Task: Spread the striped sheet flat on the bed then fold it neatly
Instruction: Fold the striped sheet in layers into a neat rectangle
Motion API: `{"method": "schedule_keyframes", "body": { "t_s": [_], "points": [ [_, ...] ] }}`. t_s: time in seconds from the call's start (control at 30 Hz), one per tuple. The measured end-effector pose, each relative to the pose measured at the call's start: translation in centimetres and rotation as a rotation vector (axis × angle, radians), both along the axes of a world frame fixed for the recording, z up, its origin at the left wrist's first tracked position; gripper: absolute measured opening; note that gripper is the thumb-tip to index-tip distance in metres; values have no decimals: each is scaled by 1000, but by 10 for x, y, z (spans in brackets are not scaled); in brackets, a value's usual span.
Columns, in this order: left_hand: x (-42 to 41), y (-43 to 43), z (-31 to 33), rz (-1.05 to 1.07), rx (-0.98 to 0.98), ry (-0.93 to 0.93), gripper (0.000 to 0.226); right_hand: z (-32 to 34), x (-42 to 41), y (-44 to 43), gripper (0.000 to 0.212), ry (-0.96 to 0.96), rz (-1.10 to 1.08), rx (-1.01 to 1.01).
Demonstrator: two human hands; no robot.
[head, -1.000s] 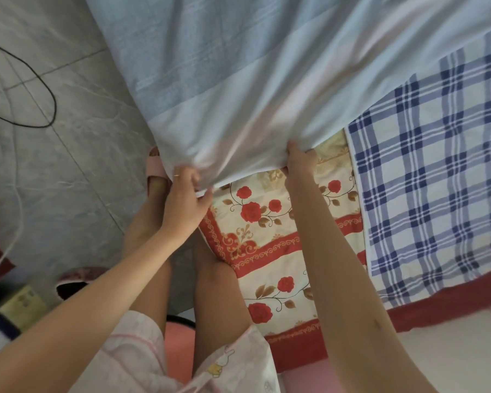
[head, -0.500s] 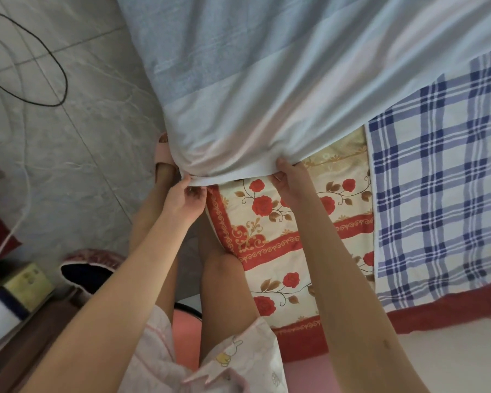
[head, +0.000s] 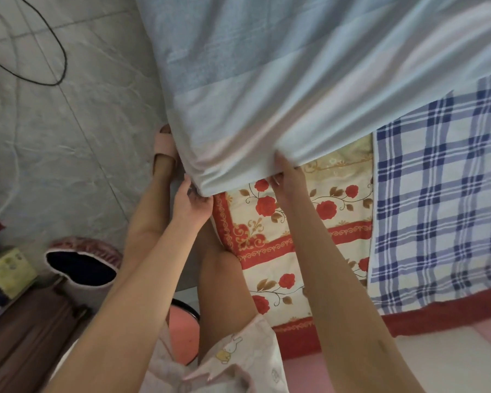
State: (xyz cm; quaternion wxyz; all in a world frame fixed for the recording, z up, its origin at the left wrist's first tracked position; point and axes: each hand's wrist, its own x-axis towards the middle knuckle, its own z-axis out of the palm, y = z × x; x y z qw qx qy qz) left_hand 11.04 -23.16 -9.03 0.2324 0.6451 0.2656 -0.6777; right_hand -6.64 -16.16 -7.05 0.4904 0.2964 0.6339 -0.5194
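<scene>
Pale-blue striped sheet (head: 295, 80), w/ broad lighter & darker bands, is hanging lifted above bed (head: 261, 239), covering its far part; near hem is bunching into wrinkles twd its left corner.

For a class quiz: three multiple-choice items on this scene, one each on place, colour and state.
1. The checked cloth lies: A on the floor; B right of the floral cover; C in a hand.
2. The cover's flowers: A red; B green; C black.
3. The sheet's near edge: A held by left grip and right grip; B lying free; C tucked under.
B: it borders the cover's right side. A: red roses show. A: both pinch it.
</scene>
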Motion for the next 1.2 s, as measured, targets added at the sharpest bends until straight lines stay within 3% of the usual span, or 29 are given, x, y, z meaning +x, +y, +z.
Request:
{"method": "schedule_keyframes", "body": {
  "t_s": [0.1,0.2,0.33,0.43,0.5,0.53,0.57,0.63,0.67,0.7,0.73,0.77,0.83,0.9,0.93,1.0,1.07,1.1,1.13,1.2],
  "points": [
    [4,-2,6,53,-102,96,16,3,0,4,28,-16,44,-93],
    [15,10,3,-67,-58,16,9,6,-4,18,24,-2,66,-65],
    [25,19,-10,-428,72,-184,14,7,-8,14,17,83,165,244],
    [18,4,-11,-736,79,-411,31,7,-6,2,23,340,92,626],
    [11,-7,-7,-1020,-166,-716,32,11,2,-6,32,787,284,790],
    [7,-12,-1,-1194,-380,-796,35,15,9,-13,38,1051,515,713],
    [3,-17,5,-1369,-657,-826,39,18,16,-21,44,1259,811,530],
    [-5,-28,15,-1673,-1143,-825,45,10,18,-30,55,1458,1484,90],
    [-9,-34,17,-1809,-1274,-825,47,1,7,-30,57,1479,1768,-42],
    [-13,-40,18,-1933,-1354,-818,49,-7,-9,-25,58,1435,1951,-45],
    [-16,-47,18,-2037,-1392,-793,50,-14,-28,-17,60,1337,2007,82],
    [-20,-53,19,-2118,-1392,-755,51,-18,-48,-6,63,1229,1957,305],
    [-27,-65,16,-2198,-1364,-666,54,-13,-83,13,68,984,1644,739],
    [-31,-75,13,-2238,-1342,-634,58,1,-90,12,73,871,1476,938],
    [-32,-76,11,-2267,-1339,-634,61,7,-85,6,73,933,1500,968],
    [-34,-74,11,-2312,-1348,-635,68,11,-68,-12,67,1248,1642,799],
    [-34,-65,9,-2336,-1416,-602,75,3,-54,-23,63,1493,1943,337],
    [-36,-59,8,-2374,-1453,-548,79,-3,-56,-25,61,1516,2123,133],
    [-34,-51,8,-2466,-1489,-478,82,-9,-60,-25,61,1452,2238,50],
    [-38,-34,10,-2742,-1468,-318,84,-19,-91,-11,65,1294,2218,273]
  ]
}}
